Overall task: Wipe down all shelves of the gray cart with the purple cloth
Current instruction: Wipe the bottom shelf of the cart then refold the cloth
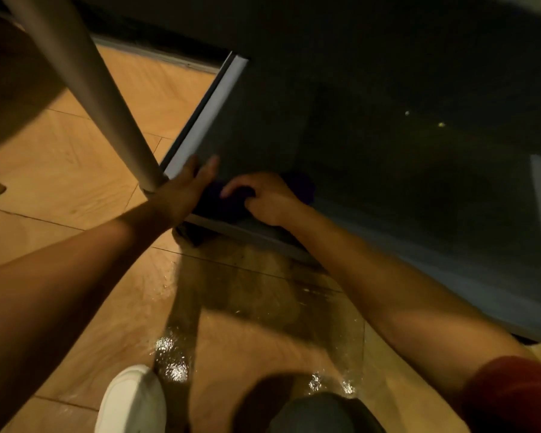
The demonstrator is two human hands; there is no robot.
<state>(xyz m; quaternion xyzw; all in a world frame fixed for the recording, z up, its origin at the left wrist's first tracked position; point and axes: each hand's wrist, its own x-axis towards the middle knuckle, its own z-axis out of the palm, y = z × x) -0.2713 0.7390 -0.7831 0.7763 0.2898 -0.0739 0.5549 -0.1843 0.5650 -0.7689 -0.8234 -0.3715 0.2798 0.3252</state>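
Purple cloth point(231, 200) under curled right hand point(267, 198); left hand point(185, 189) spread on cart corner point(181, 165)

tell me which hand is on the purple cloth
The right hand presses on the purple cloth on the bottom shelf; the left hand only braces the cart's corner.

Bare forearms, dark red short sleeve point(512, 392), white shoe point(132, 401), grey trousers point(322, 414)
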